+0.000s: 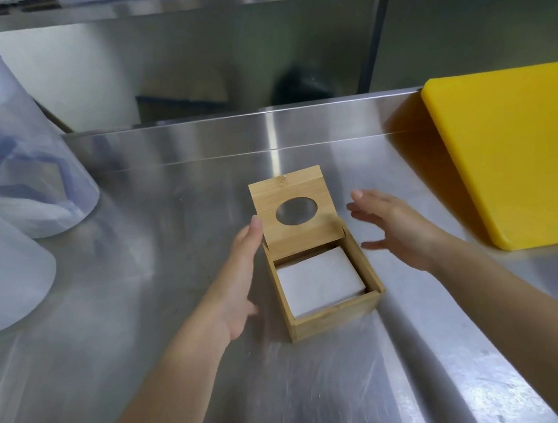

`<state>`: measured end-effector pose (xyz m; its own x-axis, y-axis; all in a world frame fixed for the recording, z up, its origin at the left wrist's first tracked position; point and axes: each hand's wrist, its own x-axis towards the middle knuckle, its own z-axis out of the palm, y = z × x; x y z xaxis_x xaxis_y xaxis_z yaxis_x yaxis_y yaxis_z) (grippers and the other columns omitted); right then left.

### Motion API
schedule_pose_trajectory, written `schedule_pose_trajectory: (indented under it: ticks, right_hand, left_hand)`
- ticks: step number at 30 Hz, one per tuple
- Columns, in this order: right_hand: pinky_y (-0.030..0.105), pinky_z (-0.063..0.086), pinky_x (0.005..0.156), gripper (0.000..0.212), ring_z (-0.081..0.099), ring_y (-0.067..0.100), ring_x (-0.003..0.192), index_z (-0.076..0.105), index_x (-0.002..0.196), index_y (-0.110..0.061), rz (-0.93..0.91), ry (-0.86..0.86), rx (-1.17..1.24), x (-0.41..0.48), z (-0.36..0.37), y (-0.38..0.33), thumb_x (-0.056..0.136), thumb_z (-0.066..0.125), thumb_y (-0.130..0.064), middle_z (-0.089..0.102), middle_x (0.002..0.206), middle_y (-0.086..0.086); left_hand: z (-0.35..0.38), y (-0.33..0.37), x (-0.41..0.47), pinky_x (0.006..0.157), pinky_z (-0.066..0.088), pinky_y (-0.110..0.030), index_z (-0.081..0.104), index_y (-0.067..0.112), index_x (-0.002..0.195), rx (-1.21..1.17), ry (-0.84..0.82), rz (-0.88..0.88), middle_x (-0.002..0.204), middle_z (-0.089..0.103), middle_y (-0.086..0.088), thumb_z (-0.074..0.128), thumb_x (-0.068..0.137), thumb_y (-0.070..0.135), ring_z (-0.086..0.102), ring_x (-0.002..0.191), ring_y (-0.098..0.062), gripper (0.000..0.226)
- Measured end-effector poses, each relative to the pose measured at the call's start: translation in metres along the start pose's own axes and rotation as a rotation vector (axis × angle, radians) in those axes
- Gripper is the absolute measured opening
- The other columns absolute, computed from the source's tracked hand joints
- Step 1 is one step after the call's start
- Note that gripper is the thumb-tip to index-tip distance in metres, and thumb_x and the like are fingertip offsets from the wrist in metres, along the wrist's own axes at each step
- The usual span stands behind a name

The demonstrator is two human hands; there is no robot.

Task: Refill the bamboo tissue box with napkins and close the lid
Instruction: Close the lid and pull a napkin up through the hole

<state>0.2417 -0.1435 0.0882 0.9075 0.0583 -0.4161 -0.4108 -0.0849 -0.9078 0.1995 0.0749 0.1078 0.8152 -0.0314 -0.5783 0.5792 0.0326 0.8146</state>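
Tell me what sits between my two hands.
The bamboo box with napkins, lid up, between left hand and right hand, head view.

Napkins point(319, 281) only top sheet visible, stack depth hidden by bamboo box point(336, 315) walls; left hand point(239, 277) thumb motion-blurred, contact with the box's side unclear; translucent bins point(14, 163) cut off at left edge, contents hazy; yellow cutting board point(519, 155) cut off right
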Motion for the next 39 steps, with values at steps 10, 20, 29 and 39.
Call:
schedule_pose_trajectory:
  ticks: [10,20,29,39]
  right_hand:
    - [0.047,0.040,0.097,0.042,0.049,0.015,0.117,0.060,0.106,-0.041,0.051,-0.315,0.159,-0.009,0.007,-0.001,0.074,0.043,-0.063,0.055,0.122,-0.009]
    - [0.044,0.041,0.100,0.074,0.043,0.025,0.128,0.024,0.144,-0.036,0.087,-0.316,0.306,0.002,0.002,0.011,0.080,0.058,-0.051,0.045,0.139,-0.002]
    - [0.032,0.042,0.063,0.029,0.051,0.021,0.090,0.053,0.084,-0.019,0.023,-0.200,0.023,0.011,0.004,0.009,0.090,0.047,0.008,0.054,0.102,0.001]
    - [0.042,0.050,0.070,0.021,0.053,0.025,0.096,0.061,0.073,-0.008,0.155,-0.201,0.484,0.005,-0.010,0.015,0.076,0.041,-0.015,0.067,0.088,0.006]
  left_hand:
    - [0.006,-0.002,0.012,0.094,0.029,-0.073,0.060,0.044,0.102,-0.234,-0.243,-0.207,0.125,0.052,-0.001,0.031,0.080,0.078,0.045,0.118,-0.033,0.050]
    - [-0.006,-0.013,0.019,0.088,0.032,-0.077,0.049,0.037,0.128,-0.378,-0.318,-0.200,0.134,0.045,-0.015,0.048,0.091,0.042,0.046,0.119,-0.041,0.037]
    - [-0.004,-0.021,0.028,0.079,0.050,-0.065,0.041,0.039,0.121,0.007,-0.236,-0.056,0.123,0.058,-0.015,0.046,0.096,-0.001,0.057,0.110,-0.033,0.048]
    - [-0.007,-0.014,0.023,0.087,0.044,-0.064,0.062,0.020,0.107,-0.261,-0.108,-0.067,0.128,0.053,-0.012,0.042,0.097,0.020,0.054,0.110,-0.032,0.022]
